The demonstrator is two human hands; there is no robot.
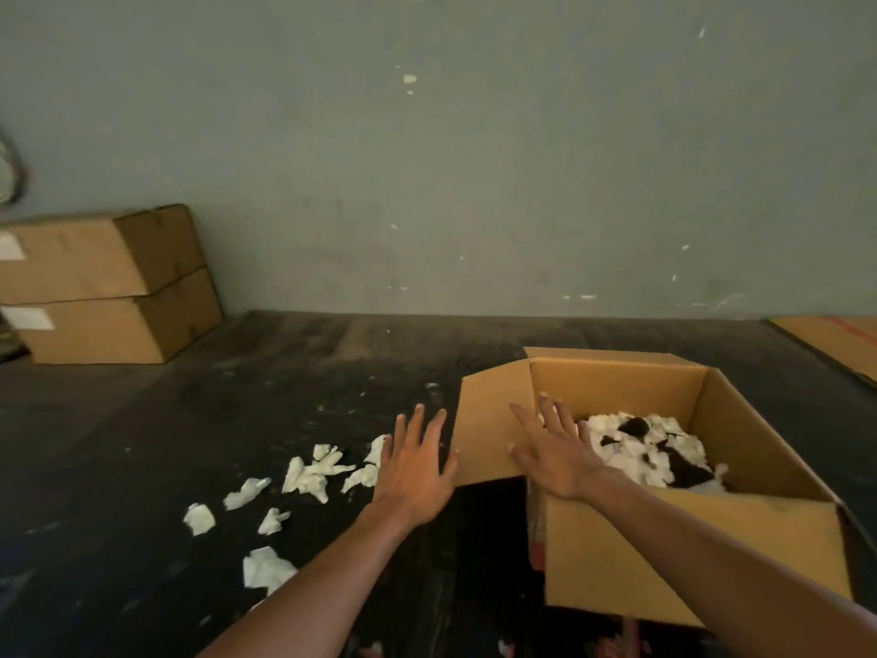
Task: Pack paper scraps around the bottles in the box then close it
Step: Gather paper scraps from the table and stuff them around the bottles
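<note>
Grey-green wall (474, 159) at back, dark scuffed floor (118, 467) below. 2 closed cardboard boxes (102, 282) stacked at far left against the wall, each w/ a white label on its front. Flat cardboard sheet (837, 341) at far right edge.

Open cardboard box (664, 553) sits right of centre, flaps up. Inside: white paper scraps (636, 448) packed around dark bottle tops (633, 427); approx 2–3 dark patches show, exact no. can't tell.

Both hands empty, fingers spread flat. Left hand (415, 467) palm down, just beside the box's left flap (491, 429), thumb near its edge; contact can't be confirmed. Right hand (555, 451) lies over that flap's inner side at the box's left wall, fingers reaching toward the far corner; looks like touching the cardboard.

Loose paper scraps (308, 474) on floor left of the hands: approx 9 pieces, largest (265, 569) nearest the left forearm.
</note>
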